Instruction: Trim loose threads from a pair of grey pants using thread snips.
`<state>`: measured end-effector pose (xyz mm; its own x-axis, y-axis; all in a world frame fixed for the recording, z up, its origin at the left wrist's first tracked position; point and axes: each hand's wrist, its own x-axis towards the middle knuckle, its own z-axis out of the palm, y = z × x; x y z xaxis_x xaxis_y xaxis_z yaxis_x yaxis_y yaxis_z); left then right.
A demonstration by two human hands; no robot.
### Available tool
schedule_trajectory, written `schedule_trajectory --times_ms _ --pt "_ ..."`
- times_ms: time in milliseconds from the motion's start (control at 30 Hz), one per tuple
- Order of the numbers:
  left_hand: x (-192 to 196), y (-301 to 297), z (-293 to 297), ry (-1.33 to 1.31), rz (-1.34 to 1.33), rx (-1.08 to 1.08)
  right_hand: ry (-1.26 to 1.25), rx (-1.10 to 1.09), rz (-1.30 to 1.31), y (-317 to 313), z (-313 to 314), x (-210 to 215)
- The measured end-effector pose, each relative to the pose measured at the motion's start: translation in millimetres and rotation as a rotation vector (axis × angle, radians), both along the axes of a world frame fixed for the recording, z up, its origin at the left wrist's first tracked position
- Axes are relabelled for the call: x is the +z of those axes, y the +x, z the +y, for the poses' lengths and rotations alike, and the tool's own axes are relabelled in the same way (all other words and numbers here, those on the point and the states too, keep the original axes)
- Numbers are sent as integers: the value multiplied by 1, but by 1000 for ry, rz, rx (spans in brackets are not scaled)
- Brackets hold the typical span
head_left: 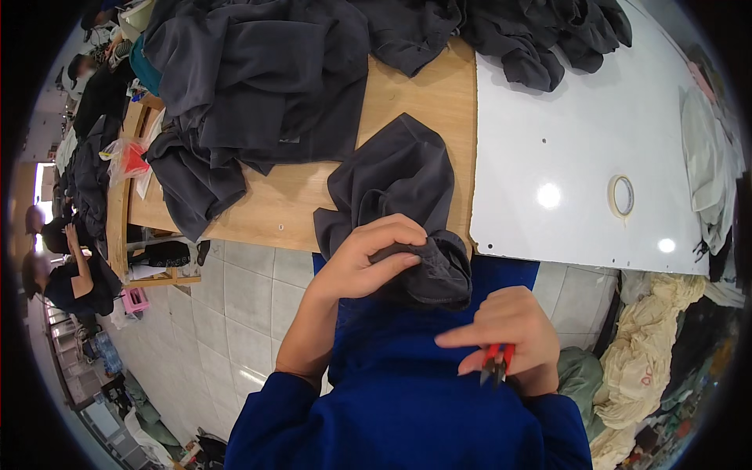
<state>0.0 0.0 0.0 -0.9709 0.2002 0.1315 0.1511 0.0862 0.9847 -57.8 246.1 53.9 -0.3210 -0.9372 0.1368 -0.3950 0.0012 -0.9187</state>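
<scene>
My left hand [366, 260] is closed on a dark grey garment [403, 168], thumb and fingers pinching the cloth near a stitched, rolled edge. That edge hangs over the table's near side, in front of my blue clothing. Most of the piece lies crumpled on the wooden tabletop. To the right and a little lower, my right hand [517, 329] is apart from the cloth. Its curled fingers hold a pair of small red-handled thread snips [497, 360], blades downward, while the index finger stretches toward the left.
A large heap of dark grey garments [266, 78] covers the far left of the wooden table [415, 90]. More lie at the back of the white board [548, 157]. A tape roll [621, 196] rests on that board. Cream cloth bundles [646, 352] stand below right. People [70, 266] are at far left.
</scene>
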Motion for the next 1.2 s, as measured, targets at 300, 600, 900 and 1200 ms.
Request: schedule_trajectory --times_ms 300,600,900,1200 --pt "-8 3 4 297 66 -93 -270 -442 -491 8 -9 -29" --pt "-14 3 15 647 -44 -181 -123 -519 224 6 -32 -28" --pt "-14 4 31 751 -125 -4 -58 -628 460 15 -43 -24" --pt "-11 2 30 737 -148 11 -29 -640 525 16 -45 -19"
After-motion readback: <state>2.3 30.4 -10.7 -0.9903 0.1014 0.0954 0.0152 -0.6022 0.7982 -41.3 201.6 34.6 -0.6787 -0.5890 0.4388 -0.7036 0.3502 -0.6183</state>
